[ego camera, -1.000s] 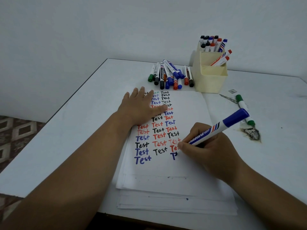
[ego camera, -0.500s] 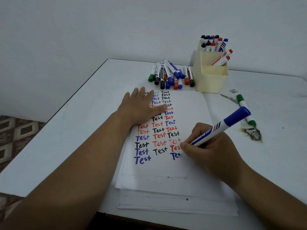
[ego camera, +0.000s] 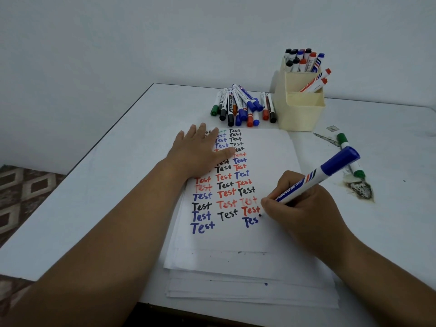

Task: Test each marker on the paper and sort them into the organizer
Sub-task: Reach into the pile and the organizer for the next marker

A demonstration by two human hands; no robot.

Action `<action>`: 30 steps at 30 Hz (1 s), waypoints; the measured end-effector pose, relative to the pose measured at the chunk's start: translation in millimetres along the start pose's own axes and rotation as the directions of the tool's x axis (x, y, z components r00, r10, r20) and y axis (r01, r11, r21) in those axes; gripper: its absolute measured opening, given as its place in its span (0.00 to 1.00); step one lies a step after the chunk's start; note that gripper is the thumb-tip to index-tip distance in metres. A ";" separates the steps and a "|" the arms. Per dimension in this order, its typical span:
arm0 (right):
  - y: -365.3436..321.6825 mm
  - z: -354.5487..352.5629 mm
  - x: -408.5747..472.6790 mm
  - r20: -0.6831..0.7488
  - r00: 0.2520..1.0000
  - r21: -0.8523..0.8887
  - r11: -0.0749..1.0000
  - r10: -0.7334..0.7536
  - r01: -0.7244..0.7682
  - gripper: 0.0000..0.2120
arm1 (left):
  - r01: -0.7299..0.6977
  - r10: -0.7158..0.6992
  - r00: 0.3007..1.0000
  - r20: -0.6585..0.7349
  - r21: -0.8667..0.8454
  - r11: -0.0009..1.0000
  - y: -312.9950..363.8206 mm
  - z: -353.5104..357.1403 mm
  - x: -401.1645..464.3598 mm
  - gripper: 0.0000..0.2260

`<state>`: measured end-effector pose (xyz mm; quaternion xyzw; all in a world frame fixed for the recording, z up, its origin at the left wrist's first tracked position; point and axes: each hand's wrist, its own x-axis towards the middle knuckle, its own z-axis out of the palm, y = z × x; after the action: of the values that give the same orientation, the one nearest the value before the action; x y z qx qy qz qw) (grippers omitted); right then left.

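While your left hand (ego camera: 200,153) lies flat and spread on the paper (ego camera: 264,166), your right hand (ego camera: 304,208) grips the blue marker (ego camera: 316,177), tip touching beside a blue "Tes". Loose markers (ego camera: 243,106) lie just left of the cream organizer (ego camera: 302,112), which holds more.

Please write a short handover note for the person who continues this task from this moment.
Right hand: holds the blue marker, tip on the paper, word "Tes" unfinished.
Left hand: flat on the paper, holding it.
Done: many markers stand in the organizer.
Left: finish this word, sort this marker, then test the pile behind the paper. A green marker lies apart, at the right.
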<state>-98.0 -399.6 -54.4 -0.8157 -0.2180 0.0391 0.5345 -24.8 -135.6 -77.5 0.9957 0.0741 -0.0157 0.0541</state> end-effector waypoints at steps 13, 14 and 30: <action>-2.2 -2.8 1.6 0.016 1.000 0.002 1.000 -0.003 0.003 0.09 | 0.010 -0.010 1.000 -0.001 -0.024 1.000 1.5 -3.0 -3.0 0.43; -2.5 -3.6 2.7 0.013 1.000 0.070 0.997 0.010 -0.011 0.10 | 0.014 -0.014 1.000 -0.005 -0.032 0.999 2.1 -3.2 -3.6 0.43; -12.9 -37.8 64.5 0.280 0.954 -0.037 0.994 0.108 -0.101 0.23 | -0.500 0.428 0.664 -0.613 0.061 0.864 24.6 -22.8 -29.6 0.35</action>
<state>-32.7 -402.0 -15.9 -0.8181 -0.2488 0.1804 0.4861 -49.9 -161.6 -51.0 0.9275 -0.1677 0.3231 0.0854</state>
